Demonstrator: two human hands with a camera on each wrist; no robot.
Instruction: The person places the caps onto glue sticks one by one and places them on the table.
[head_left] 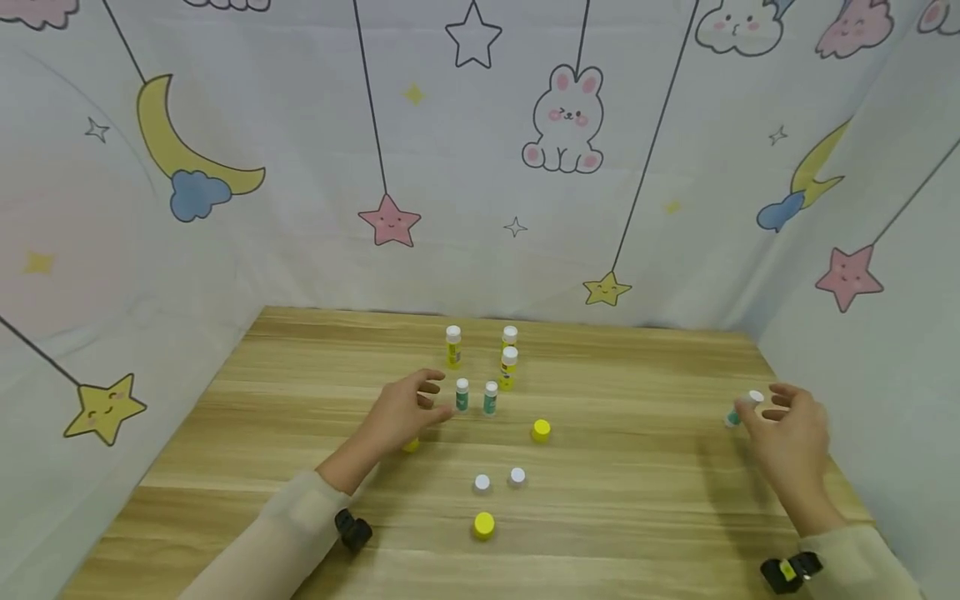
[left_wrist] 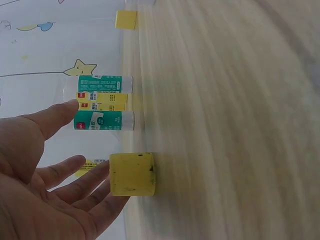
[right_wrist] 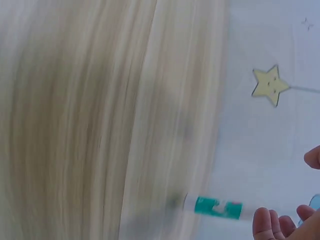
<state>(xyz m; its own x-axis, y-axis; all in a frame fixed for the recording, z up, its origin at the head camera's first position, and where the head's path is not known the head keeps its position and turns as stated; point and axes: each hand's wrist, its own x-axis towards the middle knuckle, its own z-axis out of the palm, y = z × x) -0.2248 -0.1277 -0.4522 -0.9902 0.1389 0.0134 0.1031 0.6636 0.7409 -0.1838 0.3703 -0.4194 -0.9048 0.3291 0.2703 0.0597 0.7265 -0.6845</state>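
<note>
My left hand (head_left: 408,408) is held above the table with its fingers apart, holding nothing. Just right of it stand two upright green glue sticks (head_left: 490,398) with white caps. A squat yellow cylinder (left_wrist: 132,174) stands under that hand, overlapping its fingers in the left wrist view. Over at the right side, my right hand (head_left: 791,429) is beside another green glue stick (right_wrist: 218,207). Its fingers (right_wrist: 270,225) overlap the cap end, while the thumb (right_wrist: 312,158) is spread away. This stick leans in the head view.
Behind the green sticks stand several yellow glue sticks (head_left: 508,371) with white caps. Toward the front are two small white cylinders (head_left: 517,477) and two more squat yellow cylinders (head_left: 483,526). A patterned curtain (head_left: 480,167) borders the wooden table (head_left: 637,500) at back and sides.
</note>
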